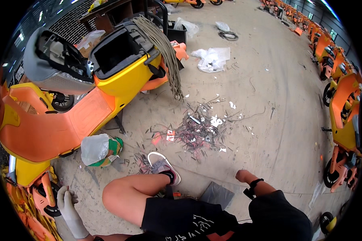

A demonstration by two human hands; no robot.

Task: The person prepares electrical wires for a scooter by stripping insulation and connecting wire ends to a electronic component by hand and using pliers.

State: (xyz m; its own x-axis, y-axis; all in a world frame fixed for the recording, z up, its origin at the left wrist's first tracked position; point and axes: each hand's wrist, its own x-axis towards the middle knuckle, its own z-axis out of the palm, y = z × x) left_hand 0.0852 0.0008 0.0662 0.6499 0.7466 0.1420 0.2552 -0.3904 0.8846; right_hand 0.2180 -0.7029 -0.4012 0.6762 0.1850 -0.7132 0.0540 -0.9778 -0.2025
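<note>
My left hand, in a pale work glove, is raised at the lower left beside a yellow-and-orange scooter. Its fingers are bent but apart, with nothing between them. My bare right hand hangs over the floor at the lower right, a black watch on its wrist. The fingers of that hand are hidden, so whether it holds anything does not show. Between the hands, my bent leg ends in a grey-and-pink shoe. A dark grey flat sheet lies near my right hand.
A heap of cut dark strips and white scraps covers the floor ahead. On the left stands an orange-and-yellow scooter, its seat raised, a cable bundle draped over it. A plastic-topped green bag sits beneath. Scooters line the right.
</note>
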